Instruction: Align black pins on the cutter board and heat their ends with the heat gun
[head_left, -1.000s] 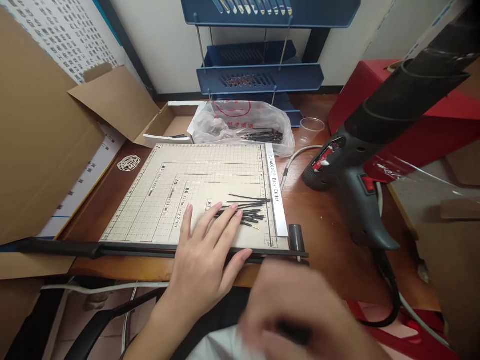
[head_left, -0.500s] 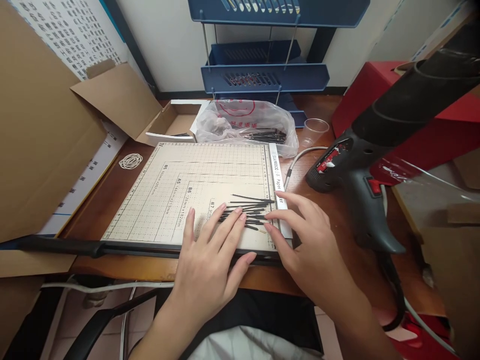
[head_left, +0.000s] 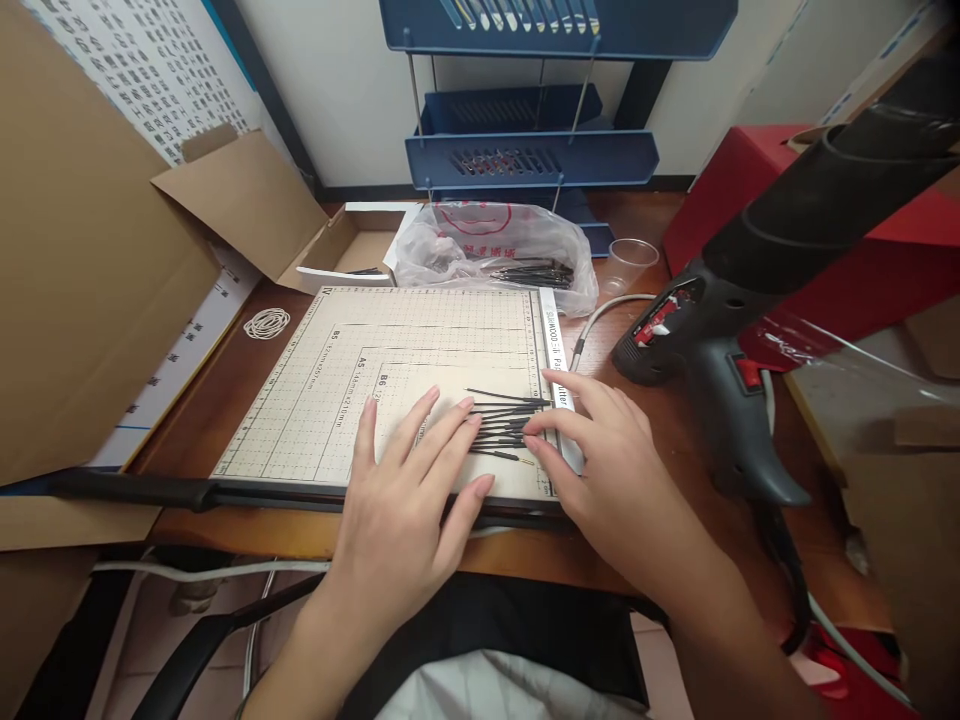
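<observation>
Several thin black wires [head_left: 501,434] lie side by side on a paper cutter [head_left: 300,400] printed with a grid. One near the front shows a gold-coloured tip. My left hand [head_left: 409,490] rests with fingers spread, its fingertips on or beside the wires' left ends, which it partly hides. At their right ends, my right hand [head_left: 600,450] brings thumb and index finger together on a black wire; its other fingers reach over the cutter's white edge strip [head_left: 551,310]. The cutter's black handle [head_left: 142,490] lies along the near side.
A heat gun [head_left: 720,350] stands at the right, by a red box [head_left: 690,200]. Behind the cutter are a plastic bag [head_left: 427,250] with more black pieces, an open carton [head_left: 262,200], a clear cup [head_left: 630,265] and blue shelves [head_left: 525,155]. A white cord coil [head_left: 267,323] lies left.
My left hand has slid a little left, uncovering more of the wires. The right thumb and index finger have drawn together at the wires' right ends.
</observation>
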